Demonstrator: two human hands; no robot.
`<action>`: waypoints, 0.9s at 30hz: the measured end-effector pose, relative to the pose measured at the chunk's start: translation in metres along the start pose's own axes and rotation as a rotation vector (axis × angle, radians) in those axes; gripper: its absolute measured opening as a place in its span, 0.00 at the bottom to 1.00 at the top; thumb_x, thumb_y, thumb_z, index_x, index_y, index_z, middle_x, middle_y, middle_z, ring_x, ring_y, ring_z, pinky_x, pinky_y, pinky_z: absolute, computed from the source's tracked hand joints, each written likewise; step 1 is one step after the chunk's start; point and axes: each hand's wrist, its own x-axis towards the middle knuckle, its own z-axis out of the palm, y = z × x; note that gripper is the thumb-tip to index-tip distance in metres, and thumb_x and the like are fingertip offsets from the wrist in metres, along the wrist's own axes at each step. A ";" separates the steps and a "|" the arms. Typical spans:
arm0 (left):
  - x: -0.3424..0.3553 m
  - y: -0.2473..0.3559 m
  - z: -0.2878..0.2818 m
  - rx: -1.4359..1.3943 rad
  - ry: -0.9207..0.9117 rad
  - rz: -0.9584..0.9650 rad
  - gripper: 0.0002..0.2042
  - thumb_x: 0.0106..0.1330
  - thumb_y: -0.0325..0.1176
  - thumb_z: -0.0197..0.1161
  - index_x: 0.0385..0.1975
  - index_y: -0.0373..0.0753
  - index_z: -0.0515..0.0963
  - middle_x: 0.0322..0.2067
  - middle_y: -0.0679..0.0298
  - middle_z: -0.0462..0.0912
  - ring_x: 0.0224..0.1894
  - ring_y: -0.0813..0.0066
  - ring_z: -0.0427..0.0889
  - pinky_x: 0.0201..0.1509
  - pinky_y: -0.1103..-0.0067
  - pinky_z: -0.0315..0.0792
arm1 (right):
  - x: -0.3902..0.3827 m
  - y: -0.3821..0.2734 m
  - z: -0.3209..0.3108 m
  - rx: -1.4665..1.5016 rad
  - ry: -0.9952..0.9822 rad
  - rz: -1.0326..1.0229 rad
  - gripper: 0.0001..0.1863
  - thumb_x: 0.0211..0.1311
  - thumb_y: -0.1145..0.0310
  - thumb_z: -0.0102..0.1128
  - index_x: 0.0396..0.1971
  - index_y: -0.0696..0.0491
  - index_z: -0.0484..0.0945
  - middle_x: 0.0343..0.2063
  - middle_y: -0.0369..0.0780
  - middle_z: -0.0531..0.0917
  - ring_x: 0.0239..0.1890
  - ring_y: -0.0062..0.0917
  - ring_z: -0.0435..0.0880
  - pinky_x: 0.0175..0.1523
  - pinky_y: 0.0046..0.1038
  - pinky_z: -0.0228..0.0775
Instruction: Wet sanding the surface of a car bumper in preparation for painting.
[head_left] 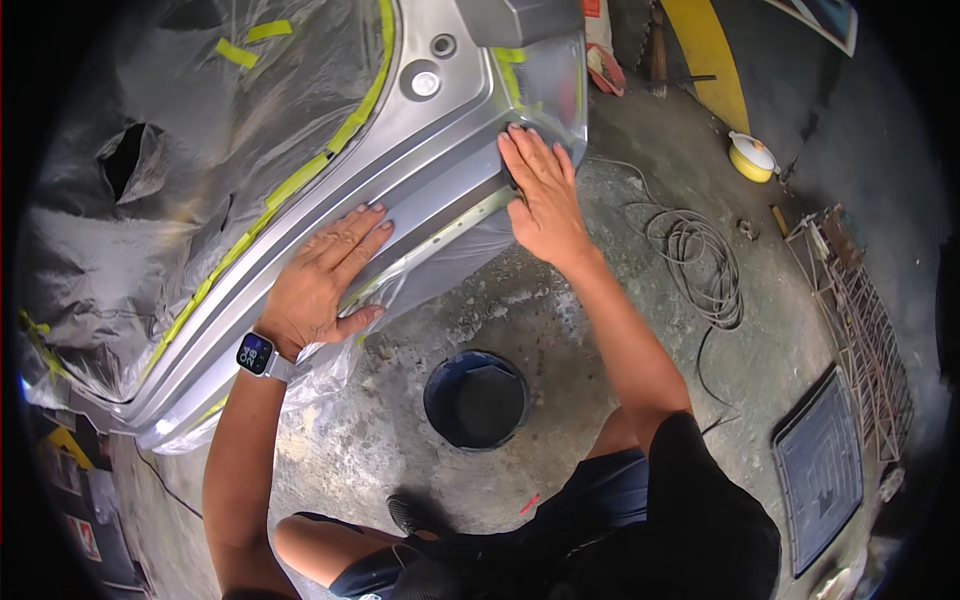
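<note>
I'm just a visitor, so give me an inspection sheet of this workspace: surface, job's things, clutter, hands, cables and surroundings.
Surface: concrete floor, stained and blotchy.
Job's things: silver car panel; clear plastic sheet with yellow-green tape along its edge.
Clutter: dark bucket below the panel; small red scrap on the floor.
Hands: left hand rests on the panel, fingers extended; right hand is at the panel's end, and whether it holds anything is hard to tell.
Cables: coiled grey cable on the floor, to the right.
Surroundings: yellow pot with a pale lid, metal rack and flat dark tray, all on the right.
</note>
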 end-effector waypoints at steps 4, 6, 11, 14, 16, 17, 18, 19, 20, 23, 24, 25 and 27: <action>-0.003 -0.002 -0.001 -0.036 0.037 0.014 0.41 0.60 0.51 0.68 0.72 0.37 0.67 0.73 0.51 0.66 0.75 0.53 0.65 0.78 0.62 0.59 | 0.027 -0.021 -0.012 -0.097 -0.229 -0.231 0.38 0.55 0.72 0.52 0.72 0.50 0.67 0.73 0.41 0.68 0.77 0.33 0.60 0.83 0.44 0.35; -0.006 -0.003 0.001 -0.047 0.064 0.002 0.40 0.60 0.50 0.68 0.71 0.37 0.68 0.72 0.51 0.67 0.74 0.53 0.66 0.77 0.62 0.61 | 0.045 -0.026 -0.028 -0.174 -0.408 -0.325 0.37 0.55 0.71 0.53 0.71 0.51 0.69 0.71 0.40 0.71 0.76 0.29 0.63 0.83 0.43 0.36; -0.014 -0.008 0.008 -0.068 0.142 -0.032 0.37 0.60 0.49 0.68 0.68 0.36 0.70 0.70 0.51 0.70 0.70 0.51 0.71 0.73 0.62 0.65 | 0.067 -0.024 -0.047 -0.184 -0.312 -0.132 0.31 0.59 0.69 0.55 0.65 0.58 0.74 0.68 0.44 0.74 0.73 0.33 0.68 0.81 0.43 0.45; -0.019 -0.010 0.012 -0.046 0.187 -0.031 0.36 0.60 0.49 0.69 0.67 0.36 0.71 0.67 0.50 0.74 0.66 0.51 0.75 0.70 0.62 0.68 | 0.045 -0.062 -0.008 -0.038 -0.349 -0.369 0.35 0.52 0.72 0.57 0.65 0.60 0.73 0.68 0.48 0.73 0.73 0.41 0.67 0.80 0.44 0.51; -0.024 -0.012 0.012 -0.122 0.367 -0.049 0.33 0.60 0.48 0.68 0.62 0.33 0.73 0.60 0.48 0.79 0.57 0.50 0.80 0.63 0.63 0.72 | 0.031 -0.100 0.028 0.098 -0.385 -0.441 0.34 0.51 0.71 0.58 0.63 0.61 0.74 0.66 0.49 0.74 0.72 0.43 0.68 0.79 0.43 0.53; -0.026 -0.013 0.012 -0.121 0.381 -0.032 0.33 0.60 0.48 0.68 0.62 0.33 0.73 0.60 0.48 0.79 0.57 0.50 0.80 0.63 0.63 0.72 | 0.032 -0.111 0.034 0.182 -0.353 -0.502 0.34 0.51 0.70 0.58 0.63 0.61 0.74 0.66 0.50 0.75 0.72 0.43 0.68 0.79 0.43 0.53; -0.028 -0.014 0.012 -0.147 0.469 -0.072 0.32 0.60 0.47 0.67 0.60 0.32 0.74 0.56 0.48 0.80 0.53 0.51 0.81 0.59 0.64 0.73 | 0.033 -0.115 0.034 0.157 -0.417 -0.450 0.34 0.51 0.70 0.58 0.63 0.61 0.74 0.66 0.50 0.75 0.72 0.43 0.68 0.79 0.43 0.53; -0.031 -0.015 0.012 -0.173 0.558 -0.114 0.30 0.60 0.47 0.67 0.58 0.31 0.75 0.53 0.48 0.81 0.49 0.51 0.81 0.56 0.65 0.75 | 0.036 -0.116 0.032 0.153 -0.424 -0.454 0.34 0.52 0.71 0.58 0.63 0.61 0.74 0.65 0.49 0.75 0.71 0.43 0.68 0.78 0.43 0.54; -0.030 -0.016 0.014 -0.195 0.609 -0.124 0.29 0.60 0.45 0.65 0.55 0.30 0.75 0.48 0.49 0.80 0.42 0.53 0.80 0.51 0.65 0.75 | 0.042 -0.111 0.023 0.183 -0.370 -0.513 0.34 0.52 0.71 0.57 0.63 0.60 0.74 0.65 0.49 0.76 0.71 0.43 0.69 0.78 0.43 0.54; -0.033 -0.017 0.017 -0.212 0.600 -0.163 0.28 0.59 0.45 0.65 0.55 0.30 0.75 0.47 0.49 0.80 0.42 0.54 0.80 0.50 0.66 0.75 | 0.055 -0.057 -0.021 -0.095 -0.416 -0.293 0.33 0.54 0.72 0.55 0.65 0.60 0.73 0.66 0.47 0.73 0.71 0.42 0.67 0.77 0.41 0.55; -0.032 -0.017 0.018 -0.208 0.613 -0.163 0.27 0.59 0.44 0.66 0.53 0.30 0.75 0.46 0.50 0.79 0.41 0.55 0.79 0.49 0.66 0.74 | 0.055 -0.041 -0.030 -0.254 -0.381 -0.188 0.33 0.56 0.70 0.55 0.65 0.60 0.72 0.66 0.47 0.72 0.70 0.40 0.68 0.76 0.41 0.55; -0.031 -0.018 0.018 -0.210 0.621 -0.171 0.27 0.59 0.44 0.66 0.53 0.30 0.75 0.46 0.50 0.79 0.41 0.55 0.79 0.49 0.66 0.74 | 0.056 -0.023 -0.035 -0.225 -0.337 -0.264 0.33 0.56 0.70 0.55 0.65 0.60 0.72 0.66 0.47 0.72 0.70 0.40 0.68 0.76 0.41 0.55; -0.028 -0.017 0.018 -0.175 0.611 -0.197 0.26 0.59 0.43 0.66 0.53 0.31 0.76 0.45 0.51 0.80 0.40 0.55 0.79 0.49 0.66 0.74 | 0.053 -0.001 -0.034 -0.195 -0.263 -0.167 0.34 0.55 0.70 0.55 0.66 0.60 0.71 0.62 0.48 0.73 0.67 0.42 0.68 0.74 0.42 0.57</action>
